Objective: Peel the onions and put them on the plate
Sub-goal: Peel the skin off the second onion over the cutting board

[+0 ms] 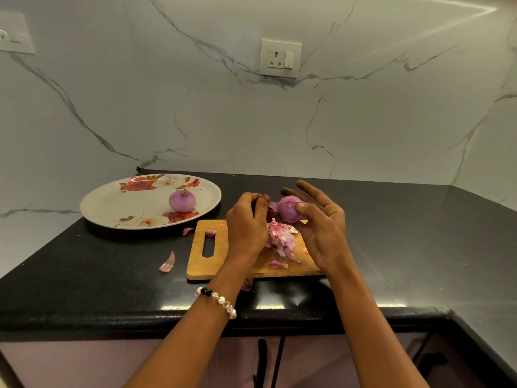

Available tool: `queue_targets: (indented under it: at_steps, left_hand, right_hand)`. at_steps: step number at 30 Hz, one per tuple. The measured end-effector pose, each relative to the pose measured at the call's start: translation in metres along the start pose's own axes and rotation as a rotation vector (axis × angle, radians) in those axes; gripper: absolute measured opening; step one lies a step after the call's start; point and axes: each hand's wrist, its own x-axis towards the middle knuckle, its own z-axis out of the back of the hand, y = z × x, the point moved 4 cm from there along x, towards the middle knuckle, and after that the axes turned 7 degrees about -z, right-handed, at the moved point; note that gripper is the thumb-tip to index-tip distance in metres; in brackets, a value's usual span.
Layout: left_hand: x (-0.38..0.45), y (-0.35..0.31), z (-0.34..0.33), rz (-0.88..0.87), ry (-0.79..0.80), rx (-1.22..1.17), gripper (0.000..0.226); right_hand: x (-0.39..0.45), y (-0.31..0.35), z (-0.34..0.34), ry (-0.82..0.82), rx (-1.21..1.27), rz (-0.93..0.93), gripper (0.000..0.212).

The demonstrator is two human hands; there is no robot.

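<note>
Head view. We take the wooden cutting board (208, 264) as landmark. Above its far edge we see the right hand (319, 228) holding a purple onion (289, 209), thumb pressed on its front, the other fingers spread wide behind it. The left hand (246, 222), fingers curled narrow, pinches a strip of skin at the onion's left side. A heap of peelings (281, 239) lies on the board under both hands. Left of the board, on the black counter (84, 275), stands the floral plate (117, 203) bearing one peeled onion (182, 201); loose skin scraps (167, 263) lie between.
</note>
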Motion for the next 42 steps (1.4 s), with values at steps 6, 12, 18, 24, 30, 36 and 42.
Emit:
queue_targets:
  at_steps: [6,12,18,24,30,36,42]
  left_hand:
    - [-0.002,-0.001,-0.002,0.047,0.017,-0.072,0.012]
    - [-0.003,0.003,-0.008,0.16,0.105,-0.197,0.016]
    - [-0.006,0.001,-0.007,0.259,0.097,-0.275,0.024]
    - [-0.004,-0.002,-0.002,0.33,0.033,-0.461,0.023]
    - [-0.005,-0.003,-0.003,0.014,0.08,-0.006,0.008]
    - [-0.005,-0.009,-0.006,-0.216,0.074,0.104,0.017]
    - [-0.007,-0.01,-0.008,-0.321,0.12,0.123,0.02]
  right_hand:
    - [0.0,0.002,0.002,-0.033,0.189,-0.038,0.035]
    - [0.0,0.002,0.005,-0.049,0.244,-0.063,0.033]
    - [-0.001,0.002,0.002,-0.031,0.289,-0.086,0.034]
    - [-0.002,0.004,0.009,-0.053,0.526,-0.125,0.035]
    - [-0.002,0.003,0.005,-0.024,0.359,-0.11,0.039]
    - [-0.001,0.001,0.007,-0.009,0.322,-0.098,0.045]
    - [0.001,0.0,0.006,-0.025,0.294,-0.081,0.053]
